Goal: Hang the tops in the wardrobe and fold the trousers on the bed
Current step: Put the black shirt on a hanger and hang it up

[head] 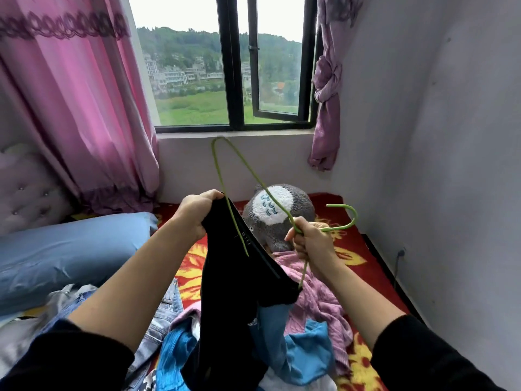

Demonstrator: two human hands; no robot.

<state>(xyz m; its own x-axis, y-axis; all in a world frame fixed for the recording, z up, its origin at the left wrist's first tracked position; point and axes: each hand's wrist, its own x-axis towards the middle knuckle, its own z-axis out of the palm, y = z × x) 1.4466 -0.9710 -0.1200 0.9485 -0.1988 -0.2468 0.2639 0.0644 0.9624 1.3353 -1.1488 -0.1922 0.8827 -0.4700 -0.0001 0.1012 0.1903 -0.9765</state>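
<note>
Left hand point(198, 214): fingers curled tight, gripping a bunched upper edge of the black garment point(234, 283), which is raised above the bed point(355, 259). Right hand point(310, 242): fingers closed round the green wire hanger point(342, 227) near its neck, with the hook pointing right, toward the side wall point(451, 179). One hanger shoulder loops up and reaches the sill of the window point(234, 127) in this view. The other end runs down into the black cloth. The garment hangs slack between the forearms, its lower part trailing into the clothes pile on the red floral bed cover. The pile holds a pink knit point(318, 300), a blue piece point(310, 351) and jeans point(165, 317). A grey plush toy point(277, 218) lies just behind the hands. A blue pillow point(70, 249) lies to the left and a pink curtain point(70, 103) hangs beyond it. The side wall stands close along the right bed edge, and open bed cover shows between plush toy and wall.
</note>
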